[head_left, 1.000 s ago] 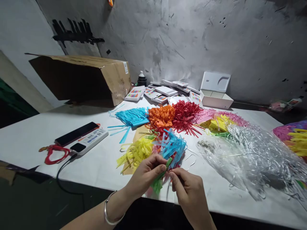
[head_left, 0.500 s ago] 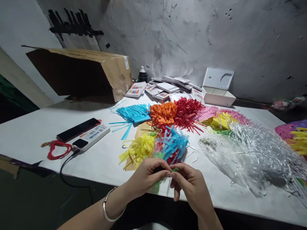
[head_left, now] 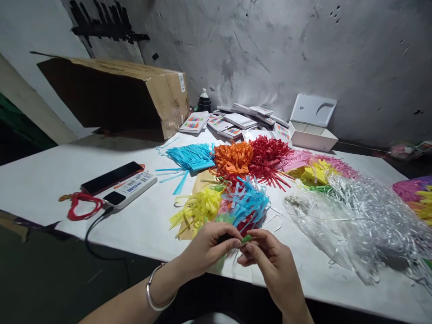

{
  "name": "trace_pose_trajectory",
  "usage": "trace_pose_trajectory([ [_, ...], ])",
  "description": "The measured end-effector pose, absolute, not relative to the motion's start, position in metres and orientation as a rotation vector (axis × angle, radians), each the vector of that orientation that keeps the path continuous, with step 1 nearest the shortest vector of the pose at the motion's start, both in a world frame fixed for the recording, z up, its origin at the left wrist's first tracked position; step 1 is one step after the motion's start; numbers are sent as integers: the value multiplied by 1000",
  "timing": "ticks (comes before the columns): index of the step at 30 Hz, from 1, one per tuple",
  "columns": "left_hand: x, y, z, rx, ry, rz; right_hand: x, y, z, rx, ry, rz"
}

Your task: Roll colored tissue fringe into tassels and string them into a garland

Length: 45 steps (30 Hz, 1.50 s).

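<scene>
Green paper strip (head_left: 247, 239), 1, sits pinched by left hand (head_left: 212, 245) and right hand (head_left: 275, 265) fingertips, now clear of the blue paper tassel (head_left: 249, 201) and nearer the table's (head_left: 145, 234) edge, its end apparently workable 2-handed.

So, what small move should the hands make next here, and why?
Probably a slight twist of the green piece by the right hand, with the left hand steadying it. Both hands are close together at it, and only a short bit shows between them, so a small turn seems safer than a wide pull.
</scene>
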<state>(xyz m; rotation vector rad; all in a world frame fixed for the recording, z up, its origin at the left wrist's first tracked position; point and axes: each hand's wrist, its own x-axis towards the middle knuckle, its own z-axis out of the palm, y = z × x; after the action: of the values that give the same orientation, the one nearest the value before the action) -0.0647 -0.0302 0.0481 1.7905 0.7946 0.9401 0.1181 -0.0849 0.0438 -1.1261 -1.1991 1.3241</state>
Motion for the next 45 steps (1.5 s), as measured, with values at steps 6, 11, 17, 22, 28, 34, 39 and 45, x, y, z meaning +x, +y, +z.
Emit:
trace_pose_trajectory([
  [6,-65,-32,47,1956,767,941,118,-83,45,-1115,-1197,1460],
  [11,-67,-32,50,2116,715,908,115,-81,45,-1148,-1197,1397],
  [17,-50,-33,34,2092,779,904,121,-74,28,-1268,-1257,746],
  [22,-18,-43,12,2083,605,806,171,-51,32,-967,-707,547],
  [28,-57,20,26,2171,1131,1052,219,-46,36,-1023,-545,493],
  [34,-127,97,28,2119,1617,799,188,-44,1,-1168,-698,760],
  [39,-141,70,33,2131,1594,1062,156,-41,-4,-1240,-1009,962],
  [45,-121,13,48,2461,828,1570,113,-40,41,-1030,-1275,1067],
])
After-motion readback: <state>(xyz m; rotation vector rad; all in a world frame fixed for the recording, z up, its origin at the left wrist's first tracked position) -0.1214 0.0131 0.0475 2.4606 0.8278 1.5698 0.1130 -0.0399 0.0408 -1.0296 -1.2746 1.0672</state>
